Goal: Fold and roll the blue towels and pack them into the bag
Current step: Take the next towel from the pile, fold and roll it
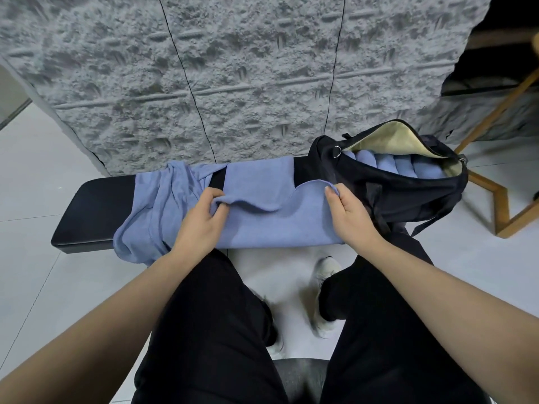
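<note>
Two bare hands work at a blue towel (pixel 262 225) spread over a narrow black desk (pixel 96 211) in the head view. Much of the desk's top is hidden under cloth; only its left end and a dark strip between the towels show. The left hand (pixel 201 220) has its fingers (pixel 214 196) curled round a raised fold of the towel's far edge, so the fingertips are buried in the cloth. The right hand (pixel 350 214) pinches the towel's far right corner between thumb and forefinger; its other fingers lie hidden below the cloth. The towel's near edge hangs over the front of the desk, just above the person's knees in black trousers (pixel 221 330).

To the left, touching the held towel, lies a crumpled heap of blue cloth (pixel 163 205); whether it is one towel or several cannot be told, and part of it droops over the desk's front edge.

At the right end of the desk stands a black bag (pixel 408 193), its mouth open and its pale lining (pixel 388 138) showing. Inside, a row of rolled blue towels (pixel 408 167) lies side by side; about five show, and the bag's near wall covers their lower parts. A bag strap (pixel 428 223) trails down on the right.

A white shoe (pixel 323 295) on the pale floor is blurred. A wooden frame (pixel 501 158) at the far right is cut off by the picture's edge.
</note>
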The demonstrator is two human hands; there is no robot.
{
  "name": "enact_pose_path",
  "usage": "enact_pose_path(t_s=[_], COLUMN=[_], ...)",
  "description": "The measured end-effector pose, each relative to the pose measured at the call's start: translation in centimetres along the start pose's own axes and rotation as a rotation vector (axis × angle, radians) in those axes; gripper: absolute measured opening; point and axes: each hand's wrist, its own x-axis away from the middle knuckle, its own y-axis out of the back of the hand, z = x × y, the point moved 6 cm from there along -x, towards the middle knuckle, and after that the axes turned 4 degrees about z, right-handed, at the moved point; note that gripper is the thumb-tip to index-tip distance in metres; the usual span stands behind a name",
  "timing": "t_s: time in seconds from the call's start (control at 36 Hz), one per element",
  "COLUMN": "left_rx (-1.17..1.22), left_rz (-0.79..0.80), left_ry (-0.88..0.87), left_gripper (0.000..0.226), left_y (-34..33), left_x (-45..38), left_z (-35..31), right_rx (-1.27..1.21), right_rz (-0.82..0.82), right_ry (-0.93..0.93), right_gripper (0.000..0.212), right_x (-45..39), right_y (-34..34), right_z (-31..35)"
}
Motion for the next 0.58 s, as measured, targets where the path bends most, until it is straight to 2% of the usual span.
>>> enact_pose_path(t_s=[0.08, 0.14, 0.22, 0.28, 0.39, 0.47, 0.58], left_rx=[0.086, 0.097, 0.053, 0.024, -0.097, -0.249, -0.406], left_rz=[-0.016, -0.006, 0.083, 0.141, 0.251, 0.306, 0.395], left_ry=[0.052, 0.082, 0.153, 0.196, 0.275, 0.241, 0.223], left_gripper=[0.029, 0.027, 0.030, 0.026, 0.007, 0.016, 0.011], left_y=[-0.3, -0.5, -1.1, -1.6, -2.3, -2.6, -3.0], left_x=[-0.7, -1.1, -1.4, -1.6, -1.5, -1.3, -0.8], left_z=[-0.2, 0.1, 0.7, 1.2, 2.0, 1.9, 2.2], right_rx=[-0.002, -0.035, -0.058, -0.036, 0.024, 0.049, -0.171], right_rz=[-0.007, -0.004, 0.024, 0.043, 0.082, 0.092, 0.106], right_ry=[-0.054, -0.085, -0.132, -0.152, -0.171, -0.218, -0.338], right_gripper=[0.037, 0.034, 0.016, 0.013, 0.027, 0.029, 0.021], right_x=[-0.2, -0.3, -0.6, -0.7, -0.8, -0.7, -0.6], right_y=[0.1, 0.1, 0.1, 0.1, -0.2, -0.2, -0.5], right_z=[-0.7, -1.1, -1.5, -1.7, -2.0, -2.8, -4.0])
